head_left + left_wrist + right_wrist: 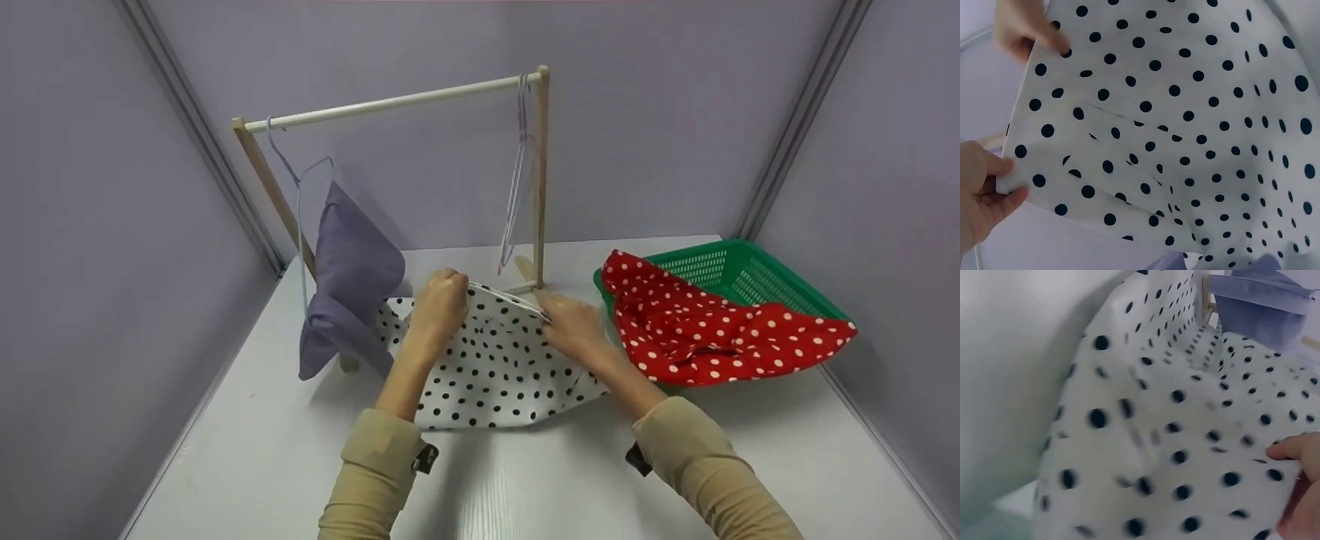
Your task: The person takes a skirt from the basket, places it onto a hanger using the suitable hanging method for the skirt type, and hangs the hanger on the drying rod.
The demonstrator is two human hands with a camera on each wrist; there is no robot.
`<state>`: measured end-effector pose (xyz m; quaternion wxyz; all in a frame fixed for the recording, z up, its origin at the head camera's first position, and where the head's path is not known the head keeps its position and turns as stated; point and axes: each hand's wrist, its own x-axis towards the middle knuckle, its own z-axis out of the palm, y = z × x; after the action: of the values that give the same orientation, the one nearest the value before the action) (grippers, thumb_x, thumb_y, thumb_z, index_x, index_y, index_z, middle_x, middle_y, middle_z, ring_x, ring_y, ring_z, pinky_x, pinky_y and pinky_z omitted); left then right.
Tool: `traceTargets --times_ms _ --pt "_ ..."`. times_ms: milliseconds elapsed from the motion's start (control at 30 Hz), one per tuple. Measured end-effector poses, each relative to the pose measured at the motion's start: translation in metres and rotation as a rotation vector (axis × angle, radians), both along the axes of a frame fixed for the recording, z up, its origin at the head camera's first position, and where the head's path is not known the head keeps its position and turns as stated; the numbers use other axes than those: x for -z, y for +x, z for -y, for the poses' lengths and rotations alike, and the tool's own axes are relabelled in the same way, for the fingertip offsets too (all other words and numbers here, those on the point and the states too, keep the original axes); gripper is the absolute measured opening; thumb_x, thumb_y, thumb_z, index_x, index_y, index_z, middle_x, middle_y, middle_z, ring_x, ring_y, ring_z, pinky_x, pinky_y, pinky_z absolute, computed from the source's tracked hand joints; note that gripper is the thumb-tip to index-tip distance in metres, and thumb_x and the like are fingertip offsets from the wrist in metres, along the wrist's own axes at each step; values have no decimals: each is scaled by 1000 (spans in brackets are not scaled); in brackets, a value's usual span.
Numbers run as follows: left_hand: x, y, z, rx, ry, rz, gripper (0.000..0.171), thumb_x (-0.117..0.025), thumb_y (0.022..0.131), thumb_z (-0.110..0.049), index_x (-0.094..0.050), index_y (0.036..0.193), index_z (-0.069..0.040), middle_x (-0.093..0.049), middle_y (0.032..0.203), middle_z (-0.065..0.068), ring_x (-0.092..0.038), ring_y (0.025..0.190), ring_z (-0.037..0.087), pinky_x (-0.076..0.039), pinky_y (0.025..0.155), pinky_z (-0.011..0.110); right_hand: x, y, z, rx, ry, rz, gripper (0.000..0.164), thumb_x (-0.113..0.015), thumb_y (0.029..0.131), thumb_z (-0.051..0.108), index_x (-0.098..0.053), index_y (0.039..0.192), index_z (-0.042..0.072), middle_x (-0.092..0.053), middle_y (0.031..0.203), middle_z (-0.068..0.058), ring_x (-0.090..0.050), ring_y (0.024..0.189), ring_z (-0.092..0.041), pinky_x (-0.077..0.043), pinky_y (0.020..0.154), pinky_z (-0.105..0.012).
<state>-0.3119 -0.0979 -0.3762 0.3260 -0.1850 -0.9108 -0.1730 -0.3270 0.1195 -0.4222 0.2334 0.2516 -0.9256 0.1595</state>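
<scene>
Between both hands hangs a white cloth with black polka dots (491, 375), its top edge drawn into a straight line and its lower part draping over the white table. My left hand (441, 304) pinches one corner of it; the left wrist view shows the thumb and fingertips (1002, 205) on that corner. Farther along the same edge, my right hand (576, 328) pinches the cloth between thumb and fingers. Creases run down the dotted fabric. Beside the left hand, a purple cloth (349, 259) hangs from a light blue hanger (300, 217).
A wooden rack (541, 180) with a white rail (397, 102) stands behind the hands. Thin hangers (514, 191) hang at its right end. On the right, a red cloth with white dots (697, 337) drapes over a green basket (780, 274). Walls enclose the table (247, 450).
</scene>
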Motion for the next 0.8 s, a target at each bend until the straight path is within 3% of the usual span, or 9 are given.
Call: traceTargets --times_ms 200,433,567,800 --pt "-12 -6 31 -63 93 -23 9 -59 78 11 -66 82 7 -64 83 17 -62 81 34 -50 72 40 -5 -1 -33 112 -34 241 7 -61 73 4 -66 75 9 -57 64 -1 -46 54 -17 -39 50 -34" --pt "-19 -11 60 -134 235 -72 10 -61 78 8 -67 86 9 -65 86 20 -60 85 37 -46 80 43 -23 -9 -65 110 -190 309 11 -61 81 8 -70 86 4 -61 72 -5 -48 58 -18 -38 51 -29" --pt "-21 -13 61 -149 261 -88 11 -60 80 8 -67 88 10 -65 87 21 -61 86 37 -47 80 43 -38 -15 -75 113 -292 194 9 -59 81 6 -66 77 3 -58 69 -7 -47 58 -20 -37 53 -31" --pt "-19 -19 49 -126 340 -81 10 -59 81 8 -66 88 11 -63 90 21 -61 86 35 -48 80 41 -74 -19 -80 115 -479 -182 12 -59 76 -2 -69 83 -4 -65 78 -18 -59 68 -30 -43 60 -40"
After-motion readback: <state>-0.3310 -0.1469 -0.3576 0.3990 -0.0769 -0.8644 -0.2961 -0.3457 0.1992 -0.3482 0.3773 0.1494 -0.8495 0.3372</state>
